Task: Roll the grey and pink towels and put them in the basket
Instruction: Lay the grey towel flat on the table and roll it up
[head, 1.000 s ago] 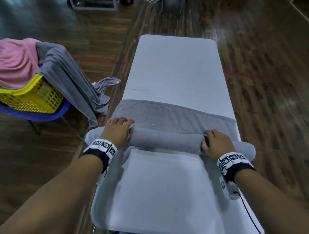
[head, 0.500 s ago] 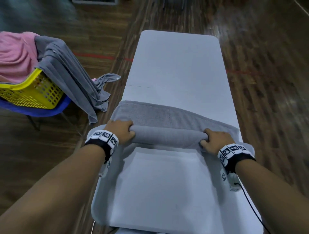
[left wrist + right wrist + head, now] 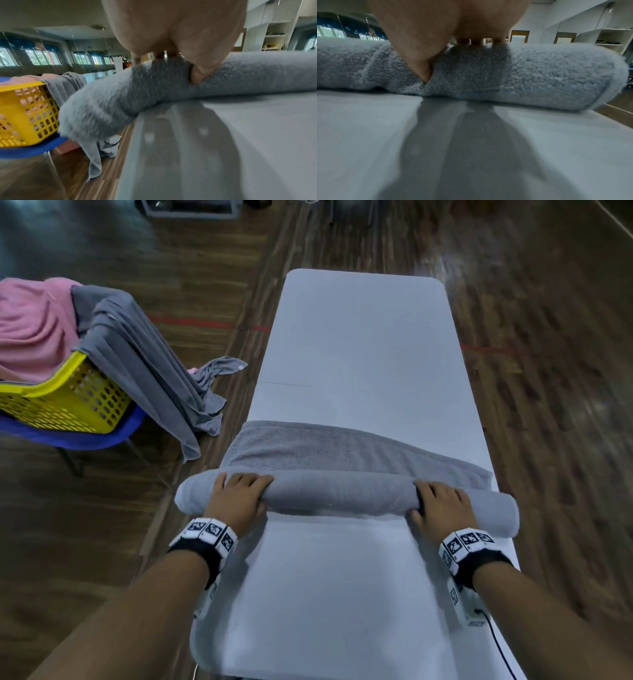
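A grey towel [image 3: 342,494] lies across the white table [image 3: 359,337], rolled up to a thick tube, with a flat strip still spread beyond the roll. My left hand [image 3: 239,494] grips the roll near its left end, fingers curled over the top and thumb pressed into the near side. My right hand [image 3: 442,501] grips it the same way near the right end. Both ends of the roll [image 3: 102,101] [image 3: 539,73] overhang the table's sides. A pink towel [image 3: 30,330] is heaped in the yellow basket [image 3: 68,402] at the left.
A second grey towel [image 3: 144,371] hangs over the basket's rim down towards the wooden floor. The basket sits on a blue chair [image 3: 96,436] left of the table. The far half of the table is bare. A cable trails from my right wrist.
Both hands have rolled the grey towel a little further away from me. The roll is thicker and the flat strip beyond it is narrower.
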`<state>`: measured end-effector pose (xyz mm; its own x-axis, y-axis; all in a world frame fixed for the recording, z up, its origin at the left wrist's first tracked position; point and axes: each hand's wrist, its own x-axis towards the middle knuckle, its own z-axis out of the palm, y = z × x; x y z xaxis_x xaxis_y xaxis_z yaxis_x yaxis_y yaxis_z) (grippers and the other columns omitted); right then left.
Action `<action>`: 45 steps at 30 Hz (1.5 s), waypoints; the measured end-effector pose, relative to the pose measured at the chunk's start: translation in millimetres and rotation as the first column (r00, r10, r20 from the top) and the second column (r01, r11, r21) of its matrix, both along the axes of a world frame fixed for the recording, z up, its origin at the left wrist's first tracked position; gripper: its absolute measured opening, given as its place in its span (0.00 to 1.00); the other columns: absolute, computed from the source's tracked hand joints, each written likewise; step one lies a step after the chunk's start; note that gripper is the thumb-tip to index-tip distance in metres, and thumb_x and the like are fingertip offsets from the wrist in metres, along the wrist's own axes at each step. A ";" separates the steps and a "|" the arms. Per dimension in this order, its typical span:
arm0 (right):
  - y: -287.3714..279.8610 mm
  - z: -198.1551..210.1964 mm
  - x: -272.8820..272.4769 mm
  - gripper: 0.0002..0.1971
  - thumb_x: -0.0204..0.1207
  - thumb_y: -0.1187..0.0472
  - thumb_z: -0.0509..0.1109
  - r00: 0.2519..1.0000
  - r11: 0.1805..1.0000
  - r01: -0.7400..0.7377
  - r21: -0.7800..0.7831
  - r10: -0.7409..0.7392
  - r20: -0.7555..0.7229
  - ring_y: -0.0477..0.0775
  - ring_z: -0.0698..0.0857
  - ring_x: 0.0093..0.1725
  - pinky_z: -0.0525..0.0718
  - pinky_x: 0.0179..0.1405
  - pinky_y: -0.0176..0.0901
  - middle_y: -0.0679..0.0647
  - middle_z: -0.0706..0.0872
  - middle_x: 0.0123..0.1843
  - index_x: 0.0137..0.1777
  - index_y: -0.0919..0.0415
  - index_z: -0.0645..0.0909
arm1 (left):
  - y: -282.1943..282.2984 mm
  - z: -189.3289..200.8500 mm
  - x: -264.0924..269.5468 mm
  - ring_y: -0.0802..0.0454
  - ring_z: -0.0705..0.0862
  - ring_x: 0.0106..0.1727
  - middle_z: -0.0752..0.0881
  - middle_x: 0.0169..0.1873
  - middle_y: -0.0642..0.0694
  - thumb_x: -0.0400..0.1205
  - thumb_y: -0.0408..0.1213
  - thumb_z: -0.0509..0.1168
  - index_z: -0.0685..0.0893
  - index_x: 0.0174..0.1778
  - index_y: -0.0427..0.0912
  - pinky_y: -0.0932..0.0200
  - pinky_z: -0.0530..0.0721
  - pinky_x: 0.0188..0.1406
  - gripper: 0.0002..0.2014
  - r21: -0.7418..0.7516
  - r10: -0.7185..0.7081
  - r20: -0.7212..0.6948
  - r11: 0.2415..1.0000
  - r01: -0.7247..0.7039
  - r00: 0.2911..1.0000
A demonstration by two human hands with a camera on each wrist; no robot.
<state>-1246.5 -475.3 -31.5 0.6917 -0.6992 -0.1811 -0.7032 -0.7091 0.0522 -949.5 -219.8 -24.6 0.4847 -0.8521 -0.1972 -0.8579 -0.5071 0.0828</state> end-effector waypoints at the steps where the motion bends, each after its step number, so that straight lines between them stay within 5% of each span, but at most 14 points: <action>1: -5.5 4.3 4.4 0.26 0.73 0.42 0.61 1.000 1.000 -0.004 0.016 0.004 -0.014 0.58 0.80 0.61 0.69 0.67 0.55 0.52 0.82 0.64 0.69 0.50 0.71 | -8.7 6.6 8.4 0.46 0.78 0.65 0.83 0.64 0.50 0.80 0.47 0.59 0.75 0.68 0.57 0.43 0.67 0.70 0.19 0.017 -0.005 -0.013 1.000 0.005 1.000; 4: -18.9 20.3 15.1 0.14 0.71 0.41 0.58 1.000 0.997 -0.012 0.079 0.013 -0.009 0.57 0.82 0.41 0.73 0.47 0.49 0.51 0.87 0.47 0.51 0.48 0.70 | -32.5 28.3 26.0 0.46 0.79 0.45 0.88 0.51 0.47 0.78 0.50 0.57 0.76 0.51 0.56 0.52 0.72 0.49 0.09 0.114 0.019 -0.044 0.993 -0.014 0.999; 6: -21.3 27.1 17.4 0.13 0.71 0.42 0.60 0.999 0.998 -0.001 0.063 -0.001 0.033 0.57 0.80 0.36 0.72 0.42 0.46 0.52 0.88 0.44 0.49 0.49 0.71 | -39.4 33.4 30.9 0.44 0.82 0.50 0.87 0.55 0.47 0.78 0.49 0.59 0.77 0.58 0.56 0.51 0.74 0.49 0.13 0.128 0.035 -0.033 0.991 -0.030 0.999; 8: -16.9 25.8 13.8 0.19 0.72 0.42 0.64 0.995 1.000 0.002 -0.012 0.000 0.099 0.60 0.84 0.45 0.77 0.48 0.49 0.55 0.87 0.51 0.57 0.52 0.77 | -36.3 31.4 27.1 0.41 0.82 0.59 0.85 0.61 0.46 0.79 0.46 0.61 0.77 0.67 0.53 0.48 0.76 0.55 0.19 -0.020 -0.006 0.060 1.000 0.008 0.998; 11: -0.2 9.8 0.7 0.27 0.74 0.38 0.65 0.986 0.999 -0.013 -0.029 0.018 0.168 0.61 0.82 0.60 0.77 0.63 0.57 0.56 0.83 0.62 0.67 0.55 0.78 | -13.8 13.3 -1.1 0.40 0.81 0.58 0.87 0.58 0.45 0.77 0.46 0.64 0.84 0.60 0.50 0.44 0.75 0.61 0.16 -0.170 -0.029 0.091 0.984 0.044 0.995; 15: 23.5 -12.6 -12.2 0.38 0.69 0.33 0.68 0.995 0.998 -0.036 -0.047 0.040 0.087 0.60 0.78 0.67 0.70 0.72 0.60 0.56 0.80 0.70 0.74 0.56 0.73 | 18.3 -16.0 -33.4 0.39 0.73 0.75 0.77 0.73 0.45 0.73 0.53 0.71 0.75 0.75 0.48 0.30 0.63 0.76 0.33 -0.030 -0.028 0.049 0.999 0.029 0.998; 18: 16.3 -8.1 -7.5 0.33 0.69 0.43 0.68 0.998 0.999 -0.031 -0.021 0.032 0.058 0.59 0.78 0.67 0.68 0.72 0.61 0.55 0.81 0.69 0.74 0.54 0.72 | 9.0 -10.9 -19.3 0.45 0.65 0.81 0.69 0.79 0.50 0.80 0.47 0.63 0.67 0.79 0.55 0.33 0.52 0.80 0.29 0.041 0.000 0.010 0.999 -0.001 1.000; 23: -17.2 22.6 17.6 0.19 0.69 0.38 0.60 0.998 0.985 -0.020 0.169 0.029 -0.053 0.58 0.85 0.46 0.79 0.46 0.49 0.51 0.87 0.49 0.55 0.47 0.71 | -30.1 21.2 23.3 0.46 0.80 0.62 0.85 0.57 0.50 0.75 0.50 0.59 0.75 0.60 0.58 0.36 0.63 0.74 0.17 0.095 0.012 -0.090 0.995 -0.004 0.996; 25: -23.4 30.9 21.2 0.16 0.69 0.38 0.59 0.999 0.986 0.014 0.168 -0.006 -0.049 0.57 0.84 0.38 0.78 0.38 0.46 0.50 0.87 0.42 0.50 0.47 0.70 | -37.8 29.6 32.1 0.43 0.82 0.59 0.87 0.56 0.49 0.75 0.51 0.59 0.74 0.62 0.58 0.39 0.68 0.69 0.19 0.107 0.033 -0.109 0.994 -0.021 0.994; 30: -7.9 16.0 4.6 0.25 0.72 0.43 0.68 0.984 0.998 0.005 -0.067 0.007 0.177 0.61 0.82 0.57 0.77 0.59 0.54 0.57 0.83 0.61 0.65 0.56 0.78 | -14.5 11.7 16.5 0.40 0.79 0.64 0.83 0.66 0.45 0.78 0.49 0.61 0.76 0.71 0.52 0.43 0.71 0.67 0.24 -0.103 0.015 0.093 0.995 -0.005 0.996; 33: 15.9 -5.3 -12.6 0.35 0.69 0.35 0.68 0.998 0.998 -0.004 -0.058 0.007 0.067 0.61 0.77 0.67 0.68 0.72 0.58 0.55 0.80 0.68 0.72 0.55 0.75 | 9.3 -9.2 -4.9 0.45 0.68 0.77 0.71 0.77 0.49 0.78 0.56 0.62 0.66 0.80 0.54 0.38 0.60 0.78 0.32 0.036 0.016 0.037 0.999 -0.017 0.999; 36: 18.4 -10.9 -16.4 0.34 0.71 0.45 0.69 1.000 0.999 -0.022 -0.048 0.023 0.014 0.62 0.74 0.71 0.62 0.77 0.61 0.56 0.77 0.72 0.76 0.56 0.70 | 13.0 -12.4 -1.9 0.47 0.62 0.81 0.64 0.81 0.52 0.79 0.50 0.64 0.59 0.82 0.57 0.33 0.54 0.80 0.35 0.090 0.022 0.025 0.996 -0.024 0.999; 42: -32.3 28.7 13.2 0.20 0.71 0.46 0.65 0.993 0.992 -0.059 0.113 0.070 -0.091 0.58 0.85 0.54 0.76 0.60 0.52 0.51 0.86 0.55 0.62 0.50 0.71 | -33.9 24.5 40.1 0.44 0.81 0.59 0.87 0.56 0.49 0.76 0.51 0.58 0.74 0.63 0.57 0.36 0.66 0.71 0.18 0.156 -0.005 -0.015 0.988 0.007 1.000; 45: -52.2 50.5 18.9 0.18 0.68 0.48 0.68 0.998 0.998 0.012 0.062 -0.009 -0.058 0.62 0.86 0.46 0.80 0.47 0.49 0.55 0.88 0.47 0.57 0.51 0.73 | -48.0 35.9 53.5 0.41 0.79 0.63 0.85 0.60 0.47 0.76 0.50 0.60 0.73 0.67 0.59 0.39 0.68 0.69 0.21 0.146 0.054 0.009 0.988 -0.055 0.999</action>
